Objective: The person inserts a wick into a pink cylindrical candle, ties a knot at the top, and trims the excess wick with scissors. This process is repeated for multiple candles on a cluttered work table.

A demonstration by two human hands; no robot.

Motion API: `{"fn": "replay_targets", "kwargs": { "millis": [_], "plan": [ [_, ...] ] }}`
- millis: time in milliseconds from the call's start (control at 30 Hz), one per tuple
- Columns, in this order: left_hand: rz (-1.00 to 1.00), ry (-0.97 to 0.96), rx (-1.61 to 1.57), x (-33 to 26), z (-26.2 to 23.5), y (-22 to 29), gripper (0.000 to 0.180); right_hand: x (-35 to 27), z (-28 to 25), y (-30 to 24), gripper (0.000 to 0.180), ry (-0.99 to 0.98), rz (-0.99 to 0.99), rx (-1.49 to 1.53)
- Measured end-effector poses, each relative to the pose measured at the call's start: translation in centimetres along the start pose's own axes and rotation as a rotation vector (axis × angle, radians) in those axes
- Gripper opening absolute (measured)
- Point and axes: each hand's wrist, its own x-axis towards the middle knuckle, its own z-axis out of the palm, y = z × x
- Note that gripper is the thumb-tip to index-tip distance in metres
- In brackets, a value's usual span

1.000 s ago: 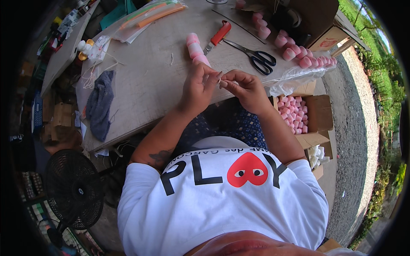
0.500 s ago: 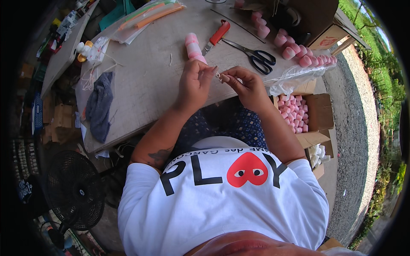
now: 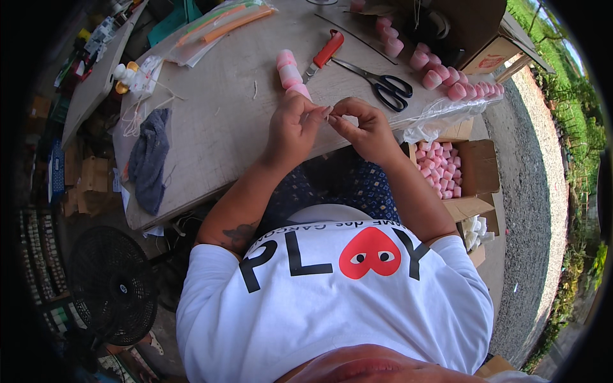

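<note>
Both hands meet at the table's (image 3: 214, 137) near edge, the left hand (image 3: 294, 131) and right hand (image 3: 367, 131) pinching a thin pale string (image 3: 329, 117) between fingertips. Just beyond lie a pink row (image 3: 288, 73), a red-handled knife (image 3: 329, 48) and scissors (image 3: 375, 78). A grey cloth (image 3: 149, 163) lies left; an open box (image 3: 480, 168) of pink pieces (image 3: 439, 170) stands right.

Pale cord (image 3: 328, 117) too small for detail

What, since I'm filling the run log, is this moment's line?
left hand: pinching pale strand; right hand: pinching same strand; pink cylinder row: beyond left hand; scissors: on table
</note>
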Motion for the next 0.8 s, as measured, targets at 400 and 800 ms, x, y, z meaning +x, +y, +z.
{"fn": "replay_targets", "kwargs": {
  "millis": [400,800],
  "plan": [
    [-0.135,0.032,-0.007,-0.2,-0.2,-0.3,0.020,-0.2,0.3,-0.3,0.013,0.124,-0.185,-0.258],
    [-0.149,-0.119,-0.027,-1.2,-0.7,0.1,0.017,-0.4,0.7,-1.4,0.019,0.027,-0.526,-0.716]
  ]
}}
